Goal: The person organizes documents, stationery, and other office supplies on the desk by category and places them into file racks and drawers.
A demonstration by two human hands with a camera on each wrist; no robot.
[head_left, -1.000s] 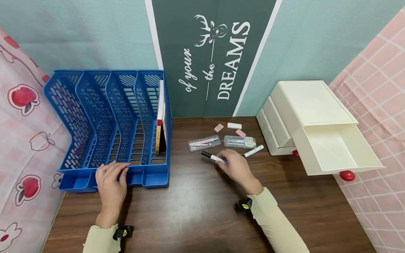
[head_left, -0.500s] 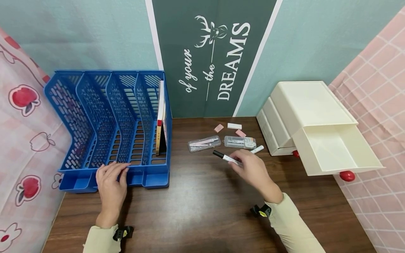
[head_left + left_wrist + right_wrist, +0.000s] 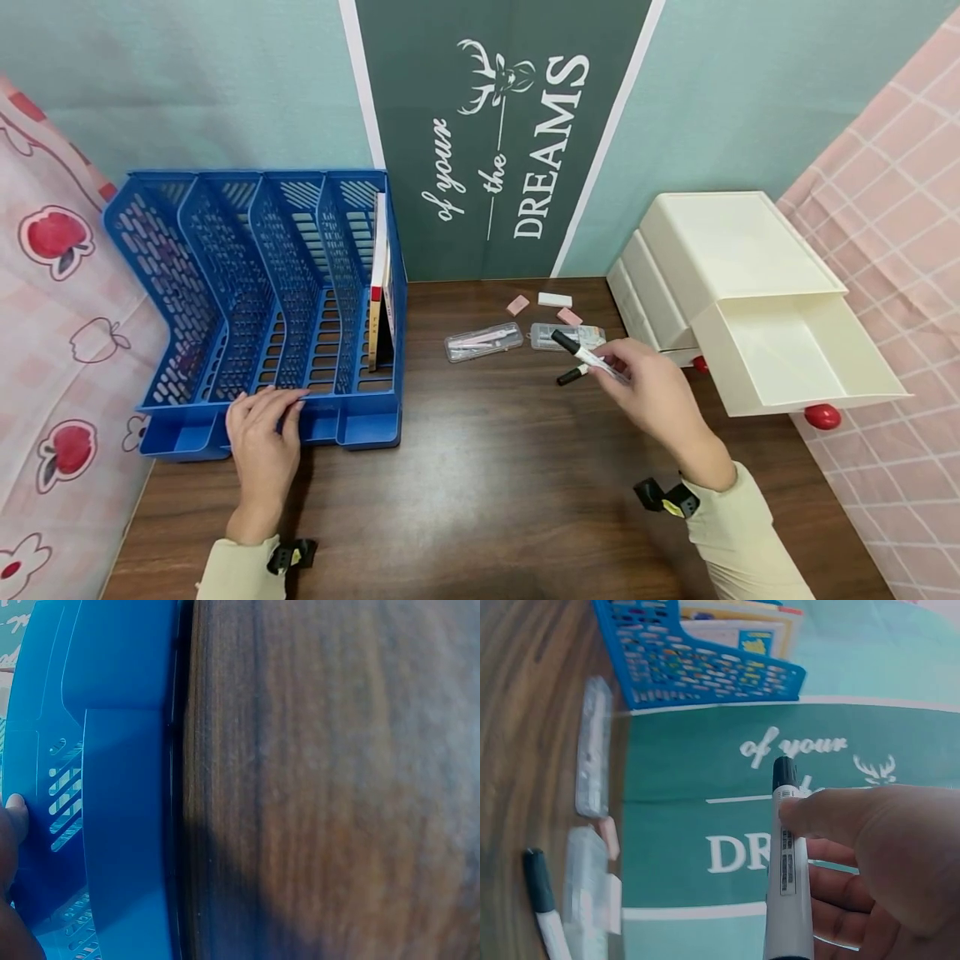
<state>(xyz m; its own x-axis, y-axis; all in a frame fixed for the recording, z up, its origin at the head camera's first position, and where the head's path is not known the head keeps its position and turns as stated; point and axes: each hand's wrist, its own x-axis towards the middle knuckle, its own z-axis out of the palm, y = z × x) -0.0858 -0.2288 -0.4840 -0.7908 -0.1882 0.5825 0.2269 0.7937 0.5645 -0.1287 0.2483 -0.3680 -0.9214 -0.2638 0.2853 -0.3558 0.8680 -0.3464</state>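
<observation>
A white marker with a black cap (image 3: 566, 342) is pinched between the thumb and fingers of my right hand (image 3: 648, 387), lifted above the table. In the right wrist view this held marker (image 3: 789, 862) points cap-up, with the thumb on its label. A second black-capped marker (image 3: 573, 374) lies on the table below, partly hidden by the hand. My left hand (image 3: 262, 433) grips the front rim of the blue file rack (image 3: 367, 429), fingers bent over it. The left wrist view shows a fingertip touching the blue front wall (image 3: 124, 825).
Two clear plastic cases (image 3: 483, 342) with compass sets, pink erasers (image 3: 517, 305) and a white eraser (image 3: 555, 299) lie at the back. Books (image 3: 378, 283) stand in the rack's right slot. A cream drawer unit (image 3: 742, 250) at right has its top drawer (image 3: 810, 358) pulled out.
My right hand has moved right and lifted with the marker, toward the drawer unit. The other marker's black cap now shows beneath it. My left hand stays on the rack.
</observation>
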